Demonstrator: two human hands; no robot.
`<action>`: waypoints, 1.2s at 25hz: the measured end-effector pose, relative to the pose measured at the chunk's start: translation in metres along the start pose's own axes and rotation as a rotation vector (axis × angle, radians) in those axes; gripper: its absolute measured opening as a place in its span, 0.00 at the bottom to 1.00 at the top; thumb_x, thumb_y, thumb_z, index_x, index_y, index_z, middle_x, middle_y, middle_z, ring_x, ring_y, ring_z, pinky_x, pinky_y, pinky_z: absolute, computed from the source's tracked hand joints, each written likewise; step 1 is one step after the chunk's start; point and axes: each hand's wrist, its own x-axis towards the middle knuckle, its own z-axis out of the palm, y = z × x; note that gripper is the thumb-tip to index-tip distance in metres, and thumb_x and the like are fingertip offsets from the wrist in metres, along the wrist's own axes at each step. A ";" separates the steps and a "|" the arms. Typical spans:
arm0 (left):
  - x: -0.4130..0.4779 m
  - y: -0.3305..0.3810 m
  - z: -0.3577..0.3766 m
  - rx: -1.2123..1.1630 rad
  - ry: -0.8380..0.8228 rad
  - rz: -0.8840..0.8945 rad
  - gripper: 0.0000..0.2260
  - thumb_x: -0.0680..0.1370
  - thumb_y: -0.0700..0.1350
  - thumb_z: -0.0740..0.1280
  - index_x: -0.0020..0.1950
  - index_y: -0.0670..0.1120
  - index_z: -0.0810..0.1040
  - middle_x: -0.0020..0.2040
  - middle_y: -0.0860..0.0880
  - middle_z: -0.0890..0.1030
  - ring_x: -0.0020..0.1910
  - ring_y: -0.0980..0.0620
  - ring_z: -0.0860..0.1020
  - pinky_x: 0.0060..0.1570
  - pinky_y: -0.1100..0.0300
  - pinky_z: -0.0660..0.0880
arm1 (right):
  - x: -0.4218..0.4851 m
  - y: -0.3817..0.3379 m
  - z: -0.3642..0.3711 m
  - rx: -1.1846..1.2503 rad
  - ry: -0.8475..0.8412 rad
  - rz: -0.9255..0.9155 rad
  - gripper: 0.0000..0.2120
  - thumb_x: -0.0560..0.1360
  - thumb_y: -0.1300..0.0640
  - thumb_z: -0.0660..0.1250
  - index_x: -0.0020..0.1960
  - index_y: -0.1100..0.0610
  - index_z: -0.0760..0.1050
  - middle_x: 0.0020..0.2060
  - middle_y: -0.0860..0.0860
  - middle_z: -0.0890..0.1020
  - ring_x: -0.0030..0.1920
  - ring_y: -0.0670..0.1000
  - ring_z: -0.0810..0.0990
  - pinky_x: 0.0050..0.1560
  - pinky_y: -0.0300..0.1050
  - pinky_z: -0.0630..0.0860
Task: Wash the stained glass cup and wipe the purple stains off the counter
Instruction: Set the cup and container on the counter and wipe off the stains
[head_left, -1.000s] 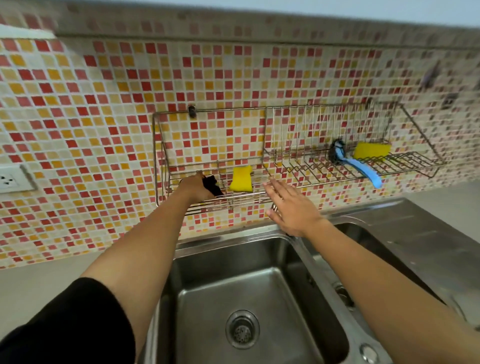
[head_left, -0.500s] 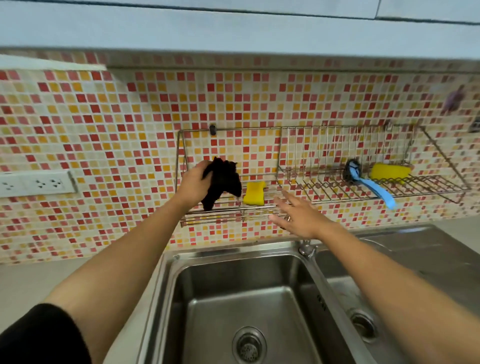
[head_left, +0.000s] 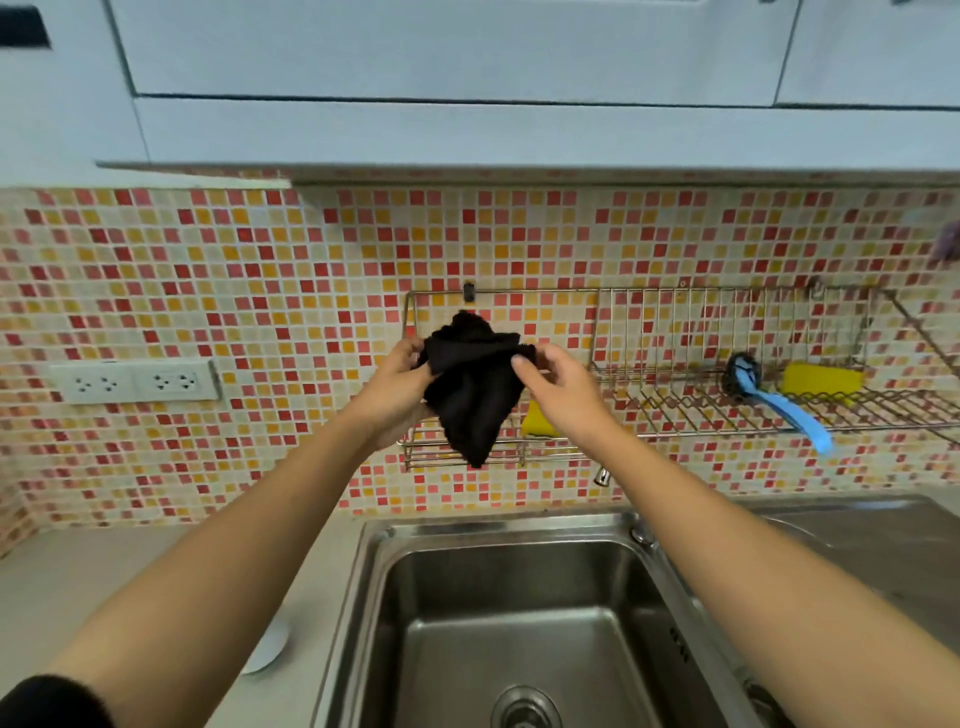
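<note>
Left hand (head_left: 395, 387) and right hand (head_left: 563, 389) pinch the black cloth (head_left: 472, 400) up before the wire rack (head_left: 545, 292), above the sink's (head_left: 519, 582) far edge.
Each grips a top corner, so it hangs to a point; a loose pinch could drop it into the basin, or its tip could snag the rack wires and knock the yellow sponge (head_left: 537, 423) behind. Neither glass cup nor purple stains show; a pale round thing (head_left: 270, 649) on the near-left counter (head_left: 104, 571), partly behind the forearm, is unidentifiable.
</note>
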 end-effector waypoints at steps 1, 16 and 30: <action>-0.003 -0.001 -0.003 0.065 -0.019 -0.001 0.20 0.77 0.33 0.62 0.64 0.52 0.65 0.68 0.43 0.69 0.60 0.48 0.75 0.44 0.56 0.78 | 0.002 -0.004 0.000 -0.010 0.000 -0.016 0.08 0.78 0.51 0.61 0.51 0.55 0.73 0.46 0.49 0.80 0.49 0.50 0.79 0.45 0.41 0.74; -0.026 0.012 0.016 0.315 -0.165 0.071 0.09 0.75 0.39 0.69 0.53 0.48 0.76 0.51 0.48 0.82 0.50 0.51 0.81 0.45 0.62 0.78 | -0.005 -0.046 -0.012 -0.149 -0.121 -0.144 0.10 0.73 0.59 0.70 0.51 0.52 0.71 0.44 0.46 0.74 0.44 0.50 0.75 0.44 0.45 0.76; -0.118 -0.028 -0.073 0.741 0.140 0.132 0.08 0.80 0.52 0.57 0.53 0.55 0.74 0.47 0.60 0.77 0.46 0.67 0.75 0.42 0.77 0.68 | -0.053 -0.012 0.118 0.185 -0.334 0.021 0.19 0.71 0.61 0.71 0.53 0.42 0.71 0.48 0.49 0.79 0.49 0.47 0.79 0.44 0.39 0.78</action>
